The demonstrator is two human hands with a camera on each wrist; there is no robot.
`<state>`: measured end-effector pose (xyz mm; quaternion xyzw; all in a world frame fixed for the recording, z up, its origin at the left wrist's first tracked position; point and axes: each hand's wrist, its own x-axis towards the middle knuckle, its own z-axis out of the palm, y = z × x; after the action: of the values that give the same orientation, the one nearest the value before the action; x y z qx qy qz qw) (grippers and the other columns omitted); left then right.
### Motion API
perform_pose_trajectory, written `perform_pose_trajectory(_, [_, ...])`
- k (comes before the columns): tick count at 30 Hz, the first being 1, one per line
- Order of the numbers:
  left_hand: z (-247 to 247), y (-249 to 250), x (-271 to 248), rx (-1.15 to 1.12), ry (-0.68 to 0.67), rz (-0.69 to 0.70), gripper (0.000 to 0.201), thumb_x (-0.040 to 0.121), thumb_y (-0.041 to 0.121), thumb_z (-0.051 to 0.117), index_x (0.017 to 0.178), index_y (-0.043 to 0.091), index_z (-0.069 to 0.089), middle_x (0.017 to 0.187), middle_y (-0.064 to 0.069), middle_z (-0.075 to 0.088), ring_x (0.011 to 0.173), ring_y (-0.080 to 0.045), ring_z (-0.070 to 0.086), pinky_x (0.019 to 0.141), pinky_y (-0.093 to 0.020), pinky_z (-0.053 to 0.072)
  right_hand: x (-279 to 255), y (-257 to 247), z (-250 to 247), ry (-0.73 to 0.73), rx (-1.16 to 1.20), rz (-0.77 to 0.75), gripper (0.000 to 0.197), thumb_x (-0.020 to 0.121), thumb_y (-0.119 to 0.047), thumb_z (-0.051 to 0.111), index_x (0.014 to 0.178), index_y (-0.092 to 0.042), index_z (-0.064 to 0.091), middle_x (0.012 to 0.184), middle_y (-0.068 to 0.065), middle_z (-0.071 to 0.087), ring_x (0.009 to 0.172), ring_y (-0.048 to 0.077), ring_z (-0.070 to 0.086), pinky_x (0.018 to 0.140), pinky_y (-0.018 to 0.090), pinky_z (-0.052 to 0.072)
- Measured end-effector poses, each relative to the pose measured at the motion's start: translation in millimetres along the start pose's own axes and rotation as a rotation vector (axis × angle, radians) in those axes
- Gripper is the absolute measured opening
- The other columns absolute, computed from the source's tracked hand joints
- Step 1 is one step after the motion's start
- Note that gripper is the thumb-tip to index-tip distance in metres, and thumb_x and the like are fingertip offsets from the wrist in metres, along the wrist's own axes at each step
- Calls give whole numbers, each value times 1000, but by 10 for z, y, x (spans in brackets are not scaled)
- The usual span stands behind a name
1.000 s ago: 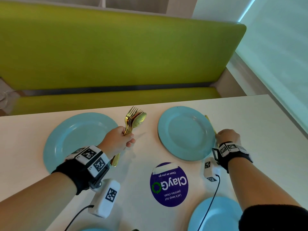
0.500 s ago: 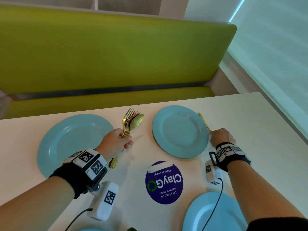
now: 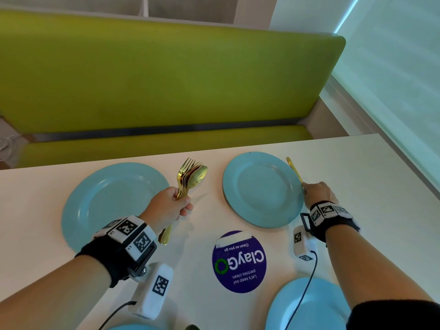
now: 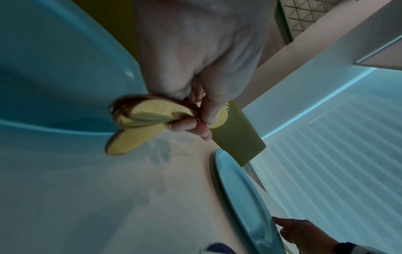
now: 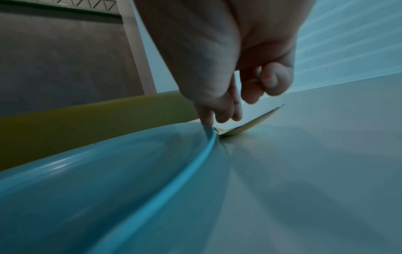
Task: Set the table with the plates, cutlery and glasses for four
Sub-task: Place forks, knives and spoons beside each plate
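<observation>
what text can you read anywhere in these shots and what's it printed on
"ClayGo", upside down to the head camera, on the round purple sticker on the table.
"Clean as you go", same sticker, on its pale strip.
"Let's keep our pantries clean.", same sticker, small print.
"L" with a blurred digit on the left wrist band; its square code markers carry no words.
Marks on the right wrist band are too small to read.
Wrist views show no text.

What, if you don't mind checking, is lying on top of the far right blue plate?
The far right blue plate carries nothing; its face shows bare. A single gold utensil lies on the table beside its right rim, with the right hand at its near end, covering that end.
</observation>
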<state>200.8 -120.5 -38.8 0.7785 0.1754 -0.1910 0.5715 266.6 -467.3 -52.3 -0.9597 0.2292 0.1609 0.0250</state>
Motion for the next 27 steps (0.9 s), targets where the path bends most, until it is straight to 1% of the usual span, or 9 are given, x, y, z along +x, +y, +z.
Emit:
perform_pose_trajectory(3, [0, 9, -20, -13, 1, -10, 14, 96, 13, 48, 82, 14, 52, 80, -3, 66, 64, -13, 54, 59, -23, 42, -65, 0, -34, 29, 13, -21, 37, 95, -21, 37, 126, -29, 56, 116, 10, 48, 109, 31, 54, 88, 36, 42])
perform_pose_trajectory(6, [-4, 11, -51, -62, -9, -33, 15, 95, 11, 49, 81, 13, 53, 79, -5, 65, 63, -14, 53, 57, -23, 40, -228, -107, -144, 125, 55, -82, 39, 95, -15, 40, 127, -31, 55, 120, 10, 51, 110, 32, 56, 88, 36, 45])
perform_pose_trajectory(9, [-9, 25, -105, -95, -16, -48, 14, 93, 8, 50, 81, 11, 57, 76, -6, 60, 63, -15, 51, 55, -23, 39, -464, -367, -222, 151, 90, -215, 37, 96, -14, 43, 127, -27, 59, 125, 8, 54, 113, 30, 56, 92, 36, 45])
perform_pose_trajectory(11, [-20, 47, -166, -87, -23, -45, 15, 91, 4, 50, 81, 9, 59, 73, -5, 57, 62, -15, 50, 54, -22, 38, -743, -604, -223, 147, 114, -368, 34, 96, -15, 45, 124, -24, 62, 128, 4, 55, 115, 26, 57, 95, 33, 45])
perform_pose_trajectory(15, [-58, 66, -364, -7, -68, -25, 17, 89, 1, 53, 76, 8, 60, 70, -6, 60, 60, -14, 52, 52, -20, 39, -1471, -1055, -138, 100, 171, -701, 30, 95, -21, 50, 121, -22, 65, 124, 1, 60, 111, 23, 58, 91, 31, 47])
perform_pose_trajectory(18, [-135, 70, -574, 37, -82, -12, 18, 86, 1, 58, 69, 8, 59, 62, -5, 57, 55, -12, 50, 47, -18, 39, -1954, -1284, -56, 94, 165, -856, 27, 94, -24, 53, 116, -22, 67, 121, 1, 63, 110, 24, 58, 89, 35, 49])
perform_pose_trajectory(21, [-264, 47, -810, 55, -113, 12, 14, 85, 2, 61, 72, 7, 62, 64, -6, 60, 56, -12, 51, 48, -18, 39, -2309, -1396, 2, 116, 198, -941, 23, 91, -16, 54, 106, -16, 71, 108, 7, 67, 100, 31, 60, 78, 38, 49])
perform_pose_trajectory(23, [-376, 2, -963, 58, -142, 23, 11, 85, 2, 62, 74, 6, 63, 68, -7, 64, 57, -13, 54, 49, -19, 40, -2496, -1439, 41, 146, 194, -972, 24, 90, -12, 53, 104, -16, 72, 100, 6, 69, 95, 30, 61, 72, 36, 49])
perform_pose_trajectory(27, [-629, -113, -1259, 54, -198, 36, 12, 86, -3, 58, 77, 4, 63, 75, -12, 66, 63, -16, 57, 52, -22, 41, -2853, -1516, 48, 139, 81, -956, 25, 93, -19, 50, 108, -23, 69, 103, 2, 69, 99, 26, 61, 75, 33, 47])
